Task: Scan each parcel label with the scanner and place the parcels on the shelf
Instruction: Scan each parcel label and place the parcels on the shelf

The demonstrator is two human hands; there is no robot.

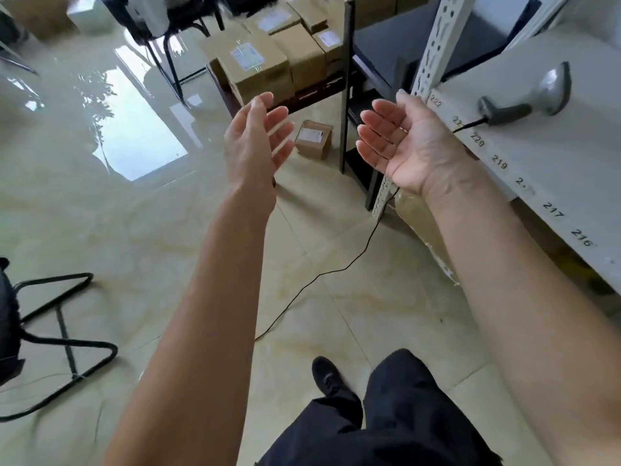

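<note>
While both hands are held out empty, left hand (257, 142) and right hand (401, 142) with fingers spread, nothing is carried. Barcode scanner (534, 95) is laid on the shelf (571, 169) at right; cardboard parcels (265, 67) are stacked far off, one small parcel (313, 138) on the floor, so most work seems left.

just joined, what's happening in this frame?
A person stands by the shelf with both hands empty: left hand and right hand are raised, fingers relaxed, palms facing each other. The scanner lies on the shelf, its cable trailing to the floor. One small parcel sits on the floor ahead; more stacked parcels wait behind it.
</note>
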